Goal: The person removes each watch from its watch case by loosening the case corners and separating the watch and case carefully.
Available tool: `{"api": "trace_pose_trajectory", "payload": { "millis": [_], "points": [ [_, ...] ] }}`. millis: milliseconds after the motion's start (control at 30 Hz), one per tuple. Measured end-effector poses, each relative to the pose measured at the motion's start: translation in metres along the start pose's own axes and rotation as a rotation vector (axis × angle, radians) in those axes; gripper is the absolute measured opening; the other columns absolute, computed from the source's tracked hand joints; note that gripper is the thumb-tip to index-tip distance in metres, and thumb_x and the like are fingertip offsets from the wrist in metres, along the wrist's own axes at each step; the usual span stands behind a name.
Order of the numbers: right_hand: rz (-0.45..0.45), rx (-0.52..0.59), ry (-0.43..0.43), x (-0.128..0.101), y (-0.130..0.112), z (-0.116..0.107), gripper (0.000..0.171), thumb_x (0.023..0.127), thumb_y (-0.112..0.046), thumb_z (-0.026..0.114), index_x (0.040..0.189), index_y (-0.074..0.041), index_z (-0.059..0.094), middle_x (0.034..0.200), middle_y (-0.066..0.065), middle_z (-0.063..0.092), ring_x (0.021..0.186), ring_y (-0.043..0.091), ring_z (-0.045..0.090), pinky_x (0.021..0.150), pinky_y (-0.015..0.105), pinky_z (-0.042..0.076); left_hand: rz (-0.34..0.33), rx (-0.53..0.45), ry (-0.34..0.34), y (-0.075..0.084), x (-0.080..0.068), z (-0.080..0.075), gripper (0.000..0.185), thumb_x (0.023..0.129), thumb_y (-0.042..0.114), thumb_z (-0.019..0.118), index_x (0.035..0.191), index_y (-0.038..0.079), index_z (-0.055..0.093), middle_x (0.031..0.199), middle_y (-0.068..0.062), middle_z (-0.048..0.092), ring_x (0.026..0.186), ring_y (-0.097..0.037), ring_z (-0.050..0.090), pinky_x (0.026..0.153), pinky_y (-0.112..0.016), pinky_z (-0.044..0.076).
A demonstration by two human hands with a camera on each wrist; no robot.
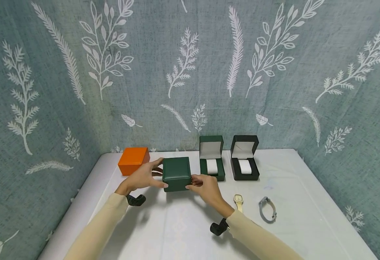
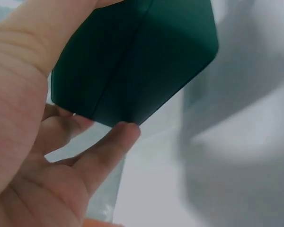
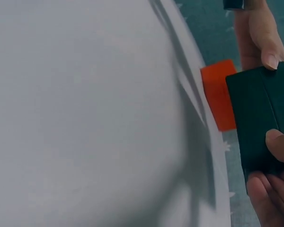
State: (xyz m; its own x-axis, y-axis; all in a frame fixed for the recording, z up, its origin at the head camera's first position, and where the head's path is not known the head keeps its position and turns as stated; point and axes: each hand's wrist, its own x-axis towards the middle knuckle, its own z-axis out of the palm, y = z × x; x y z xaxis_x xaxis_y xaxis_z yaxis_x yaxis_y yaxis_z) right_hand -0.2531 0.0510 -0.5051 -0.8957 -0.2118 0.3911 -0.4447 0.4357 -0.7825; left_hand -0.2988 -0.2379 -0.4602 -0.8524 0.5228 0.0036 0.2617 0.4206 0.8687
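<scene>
Table (image 1: 176,231): 4 boxes, 2 watches.

A makeshift recording set rather than a lived-in room: a table (image 1: 307,231) under a white cover stands in a corner hung with grey-green cloth (image 1: 190,65) printed with white leaves. Watch boxes (image 1: 244,159) line its far edge, two watches (image 1: 267,209) near its right edge.

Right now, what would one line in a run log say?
left hand: holds closed green box | right hand: holds same box | nearby: orange box, two open boxes, two watches
</scene>
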Motion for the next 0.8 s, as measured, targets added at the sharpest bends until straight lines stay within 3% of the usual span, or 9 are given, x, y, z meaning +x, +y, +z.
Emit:
{"api": "trace_pose_trajectory", "payload": {
  "millis": [200,433,633,800],
  "points": [
    [-0.03,0.037,-0.008,-0.024,-0.001,-0.011,0.036,0.081,-0.012,0.089,0.111,0.002,0.077,0.093,0.007,0.077,0.078,0.012,0.075,0.069,0.021,0.058,0.01,-0.03,0.0,0.003,-0.013,0.022,0.123,0.074,0.024,0.096,0.164,0.007,0.015,0.161,-0.012,0.037,0.128,-0.03,0.057,0.104,-0.046,0.05],
    [0.001,0.034,-0.052,-0.049,-0.004,-0.025,0.033,0.08,-0.01,0.089,0.11,-0.002,0.078,0.092,0.004,0.077,0.076,0.008,0.073,0.068,0.021,0.058,0.056,-0.043,-0.01,0.007,-0.027,0.046,0.12,0.074,0.021,0.095,0.164,0.005,0.017,0.158,-0.012,0.041,0.126,-0.031,0.058,0.103,-0.045,0.05],
    [0.024,0.034,-0.082,-0.068,-0.001,-0.034,0.033,0.079,-0.012,0.09,0.108,-0.002,0.078,0.092,0.004,0.077,0.075,0.008,0.073,0.067,0.021,0.058,0.036,-0.017,-0.009,0.01,-0.036,0.065,0.12,0.072,0.027,0.096,0.164,0.006,0.02,0.153,-0.011,0.047,0.123,-0.03,0.061,0.101,-0.046,0.052],
    [0.028,0.054,-0.092,-0.082,0.002,-0.04,0.033,0.079,-0.013,0.09,0.107,-0.001,0.078,0.091,0.005,0.077,0.074,0.006,0.072,0.065,0.022,0.059,0.012,-0.035,-0.01,0.01,-0.041,0.08,0.12,0.073,0.027,0.096,0.163,0.005,0.021,0.156,-0.01,0.044,0.121,-0.027,0.062,0.1,-0.041,0.053]
  ]
}}
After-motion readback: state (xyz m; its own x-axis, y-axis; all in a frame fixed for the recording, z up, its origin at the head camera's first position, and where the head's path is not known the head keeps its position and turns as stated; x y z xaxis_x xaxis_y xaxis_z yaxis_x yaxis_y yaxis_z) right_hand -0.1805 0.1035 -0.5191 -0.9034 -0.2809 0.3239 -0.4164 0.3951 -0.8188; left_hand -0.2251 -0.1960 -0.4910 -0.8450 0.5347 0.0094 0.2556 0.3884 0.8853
